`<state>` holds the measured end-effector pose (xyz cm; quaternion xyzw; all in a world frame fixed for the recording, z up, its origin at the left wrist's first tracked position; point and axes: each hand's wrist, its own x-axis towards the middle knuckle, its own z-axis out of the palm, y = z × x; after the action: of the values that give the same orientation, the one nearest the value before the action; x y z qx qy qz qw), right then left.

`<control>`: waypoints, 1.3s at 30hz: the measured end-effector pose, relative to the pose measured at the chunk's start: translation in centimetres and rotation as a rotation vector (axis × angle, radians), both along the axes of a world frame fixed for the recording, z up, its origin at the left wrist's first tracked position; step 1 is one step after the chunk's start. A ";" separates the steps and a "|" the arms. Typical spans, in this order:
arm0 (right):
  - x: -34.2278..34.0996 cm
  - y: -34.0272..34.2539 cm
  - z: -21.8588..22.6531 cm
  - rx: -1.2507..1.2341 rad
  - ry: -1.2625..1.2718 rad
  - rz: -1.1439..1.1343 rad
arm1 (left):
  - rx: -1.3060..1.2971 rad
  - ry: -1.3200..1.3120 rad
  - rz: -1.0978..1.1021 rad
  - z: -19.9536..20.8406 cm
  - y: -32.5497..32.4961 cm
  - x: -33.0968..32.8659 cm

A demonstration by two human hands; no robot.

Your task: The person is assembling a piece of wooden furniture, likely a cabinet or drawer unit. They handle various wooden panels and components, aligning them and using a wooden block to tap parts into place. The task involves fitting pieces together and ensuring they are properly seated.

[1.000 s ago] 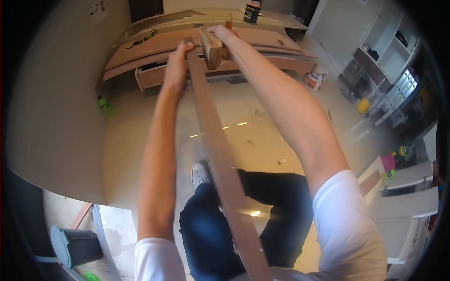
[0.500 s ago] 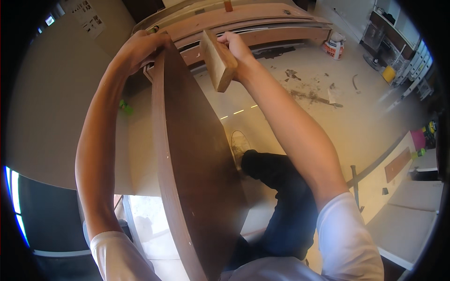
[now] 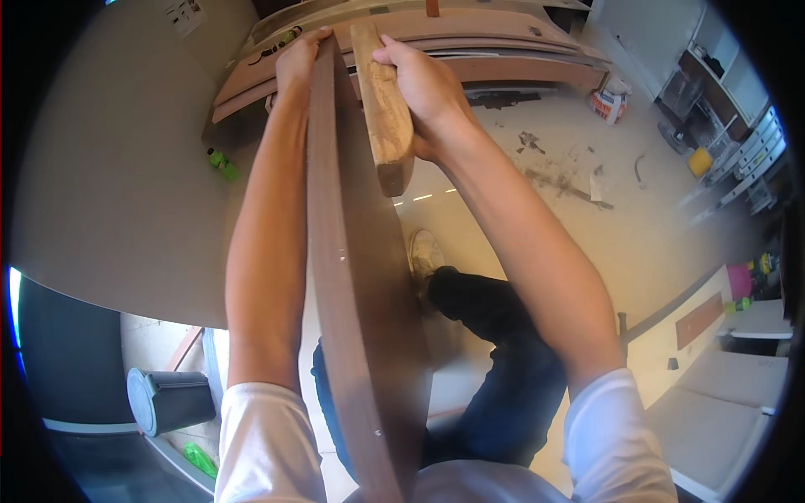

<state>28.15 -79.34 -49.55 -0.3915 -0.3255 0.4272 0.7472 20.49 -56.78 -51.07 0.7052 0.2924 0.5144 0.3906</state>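
A long dark brown board (image 3: 335, 235) stands on edge in front of me, its narrow edge facing up and its near end close to my body. My left hand (image 3: 299, 63) grips the board's far upper corner, fingers wrapped over it. In my right hand (image 3: 428, 90) is a thick light-coloured wooden block (image 3: 387, 126) with a rounded corner, held upright just right of the board. The block overlaps the board in view; I cannot tell whether they touch. Part of the grip on the block is hidden behind it.
Stacked reddish-brown panels (image 3: 495, 42) lie beyond the board. Debris (image 3: 562, 180) and a white-and-red bag (image 3: 609, 102) are on the floor at the right, near a ladder (image 3: 746, 159). A green bottle (image 3: 221, 163) and a grey bin (image 3: 172, 401) are at left.
My left arm and the board's upper edge have shifted right in view, and the board appears more edge-on. The wooden block has turned and sits closer alongside the board.
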 end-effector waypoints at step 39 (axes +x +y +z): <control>-1.7 12.6 5.2 -0.128 -0.264 -0.123 | -0.275 -0.518 0.002 0.3 -2.4 -2.6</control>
<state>26.44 -66.76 -44.34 -0.5102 -0.3683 0.3455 0.6962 17.86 -59.15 -50.81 0.4905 0.2503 0.6334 0.5437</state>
